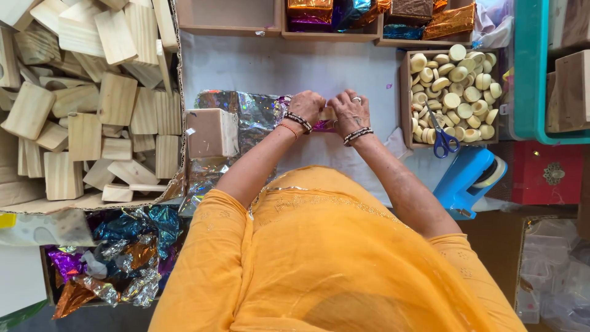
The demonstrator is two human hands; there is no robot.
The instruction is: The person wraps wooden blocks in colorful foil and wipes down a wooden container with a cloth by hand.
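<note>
My left hand (305,106) and my right hand (350,112) meet over the white table (276,67), both closed on a small wooden block (327,113) that peeks out between them. A bit of purple foil shows under the fingers. Both wrists wear dark bangles. A sheet of shiny holographic foil (255,114) lies just left of my left hand, and a plain wooden block (212,132) rests on it. Most of the small block is hidden by my fingers.
A cardboard box of several wooden blocks (92,104) fills the left. A wooden tray of round pale pieces (455,92) with blue scissors (444,140) sits right, a blue tape dispenser (470,178) below it. Crumpled foil scraps (117,258) lie lower left; wrapped blocks (369,15) line the far edge.
</note>
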